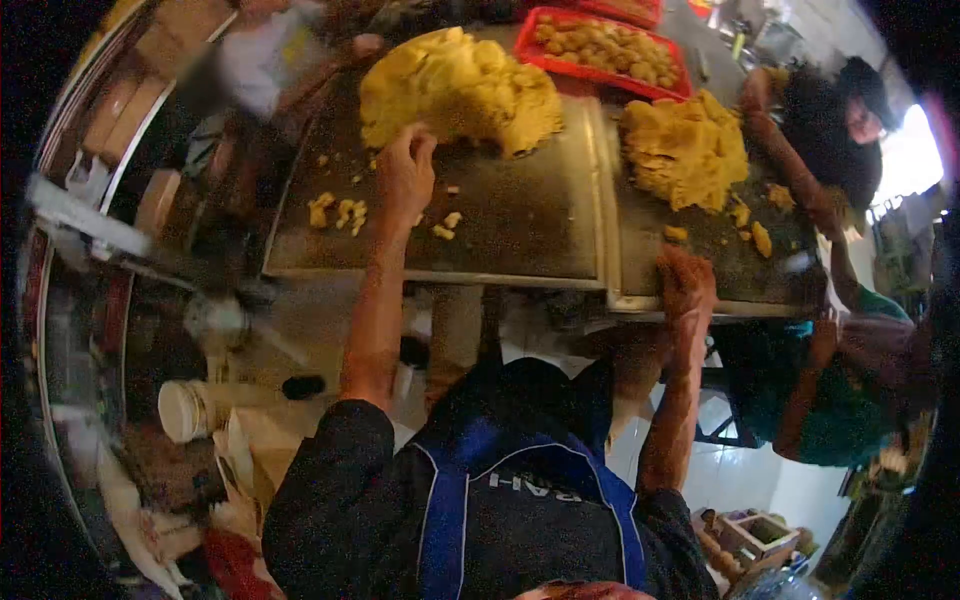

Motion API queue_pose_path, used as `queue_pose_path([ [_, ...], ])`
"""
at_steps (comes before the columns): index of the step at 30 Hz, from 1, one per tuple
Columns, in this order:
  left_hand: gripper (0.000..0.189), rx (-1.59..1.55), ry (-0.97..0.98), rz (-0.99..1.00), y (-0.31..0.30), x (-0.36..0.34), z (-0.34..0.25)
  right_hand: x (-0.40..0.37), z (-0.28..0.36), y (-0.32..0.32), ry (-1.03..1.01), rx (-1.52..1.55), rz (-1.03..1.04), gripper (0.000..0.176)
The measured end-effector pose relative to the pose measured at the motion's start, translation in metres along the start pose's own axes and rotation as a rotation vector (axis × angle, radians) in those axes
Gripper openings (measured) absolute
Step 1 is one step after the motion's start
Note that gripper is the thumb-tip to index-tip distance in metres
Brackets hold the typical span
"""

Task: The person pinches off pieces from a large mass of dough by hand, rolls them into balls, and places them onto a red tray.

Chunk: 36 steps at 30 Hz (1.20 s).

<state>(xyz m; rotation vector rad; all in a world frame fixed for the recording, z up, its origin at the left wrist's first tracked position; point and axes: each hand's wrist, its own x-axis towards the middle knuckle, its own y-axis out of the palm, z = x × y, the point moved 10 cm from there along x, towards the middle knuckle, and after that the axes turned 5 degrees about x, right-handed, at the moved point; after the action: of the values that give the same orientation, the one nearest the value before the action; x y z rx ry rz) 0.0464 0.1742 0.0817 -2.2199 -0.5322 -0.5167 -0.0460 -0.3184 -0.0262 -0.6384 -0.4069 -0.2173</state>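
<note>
A large mound of yellow dough (465,90) lies on the left metal tray (510,225). My left hand (405,172) is at the mound's lower left edge, its fingers drawn together in a pinch; whatever they hold is hidden. Small dough pieces (350,213) are scattered on the tray around that wrist. Over the front edge of the right metal tray (650,285), my right hand (688,280) is curled closed and slightly blurred, its contents hidden. Just beyond it is a small dough lump (676,233). Farther back sits a second yellow dough mound (690,150).
A red tray (605,55) of round yellowish balls stands behind the mounds. At the right, a person in dark clothing (825,130) reaches toward the right tray; someone in green (850,400) is nearer. Another person's arm (320,75) is at the back left. A white bucket (185,410) lies below left.
</note>
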Motion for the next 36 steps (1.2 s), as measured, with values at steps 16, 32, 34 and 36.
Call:
queue_pose_path([
  [16,0.02,0.195,-0.038,0.385,0.052,-0.081,0.04,0.011,0.051,-0.014,0.032,0.014,-0.312,0.026],
  [32,0.014,-0.098,-0.136,0.221,0.011,-0.068,0.075,0.011,0.045,-0.017,0.104,-0.112,-0.286,0.029],
  [34,0.015,-0.118,-0.211,0.237,0.007,-0.069,0.086,0.012,0.048,-0.017,0.128,-0.118,-0.275,0.03],
  [36,0.02,-0.226,-0.35,0.268,0.008,-0.072,0.108,0.012,0.046,-0.015,0.151,-0.124,-0.262,0.031],
])
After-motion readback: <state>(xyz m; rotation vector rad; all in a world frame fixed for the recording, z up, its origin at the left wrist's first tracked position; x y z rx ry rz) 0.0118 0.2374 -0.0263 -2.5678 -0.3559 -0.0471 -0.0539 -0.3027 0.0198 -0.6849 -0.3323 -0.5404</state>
